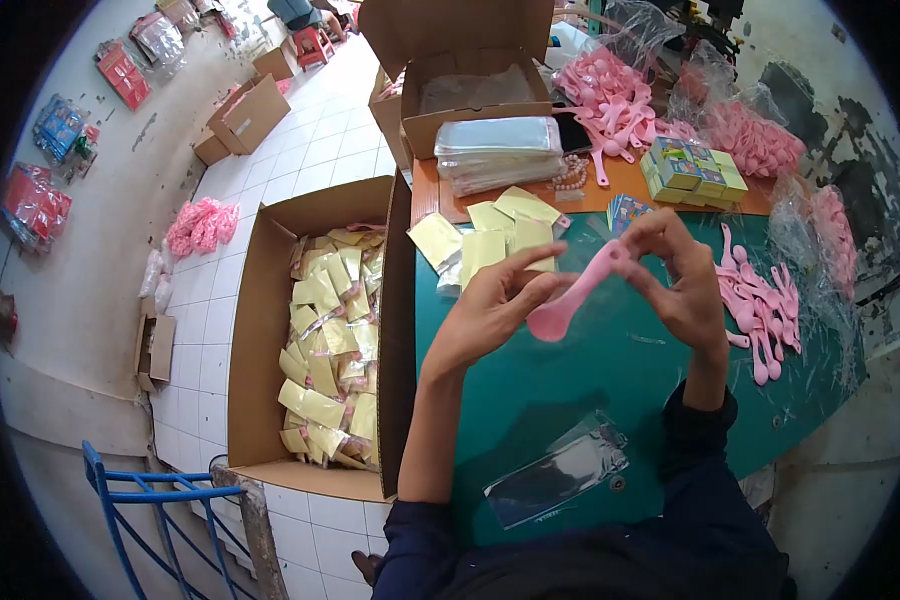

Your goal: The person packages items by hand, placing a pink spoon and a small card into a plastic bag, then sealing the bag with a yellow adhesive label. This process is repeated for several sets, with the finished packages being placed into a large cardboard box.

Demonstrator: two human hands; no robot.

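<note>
A person holds a pink spoon (568, 302) in the air above a green table (610, 400), both hands raised in front of the chest. The left hand (495, 300) rises on a bare forearm, its fingers curled round the bowl end. The right hand (682, 282), in a dark sleeve, pinches the tip of the handle between thumb and fingertips. The spoon slants between them, bowl low and handle high, clear of the tabletop. A clear plastic bag (558, 470) lies flat on the table below the wrists. Loose pink spoons (762, 305) lie scattered just to the right of the right hand. Yellow packets (490, 238) sit beyond the left hand, and more fill an open cardboard box (260, 330) on the floor beside the table.
</note>
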